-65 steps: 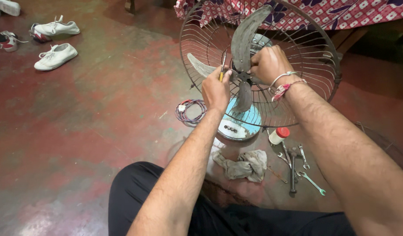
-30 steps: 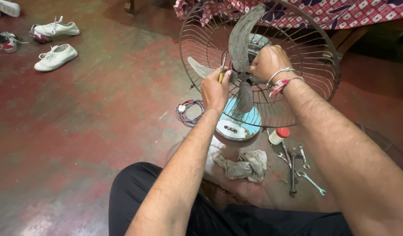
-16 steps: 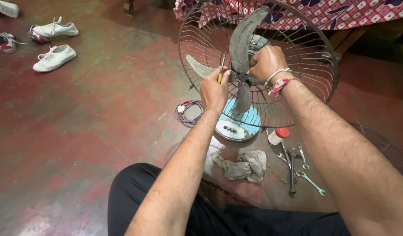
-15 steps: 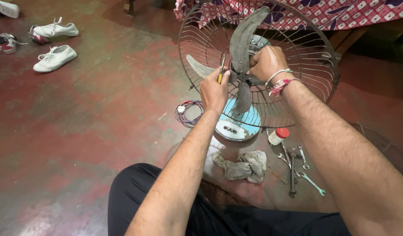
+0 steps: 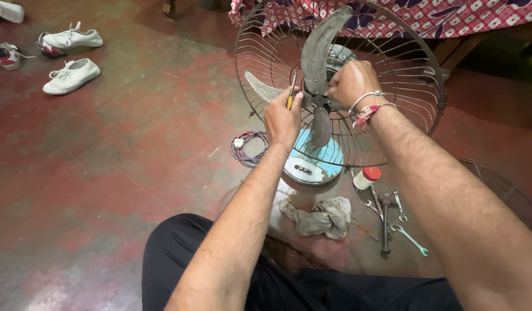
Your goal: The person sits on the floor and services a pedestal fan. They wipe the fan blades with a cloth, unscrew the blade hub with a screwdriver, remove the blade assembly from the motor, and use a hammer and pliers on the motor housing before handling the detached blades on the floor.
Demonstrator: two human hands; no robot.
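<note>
A table fan stands on the red floor before me, its wire rear guard (image 5: 413, 69) open at the front and its grey dusty blades (image 5: 319, 43) bare. My left hand (image 5: 282, 118) is shut on a yellow-handled screwdriver (image 5: 291, 95), whose tip points up beside the blade hub. My right hand (image 5: 352, 80) grips the hub at the middle of the blades; a bangle and a red thread sit on that wrist. The fan's light blue base (image 5: 312, 164) lies below both hands.
A coil of coloured wire (image 5: 246, 147) lies left of the base. A grey rag (image 5: 323, 216), a small white bottle with a red cap (image 5: 367, 177) and several spanners (image 5: 393, 216) lie at the right. White shoes (image 5: 70, 75) sit far left. A patterned cloth (image 5: 450, 17) hangs behind.
Both hands stay at the hub with only slight shifts. The top blade has swayed a little; nothing was taken up or let go.
</note>
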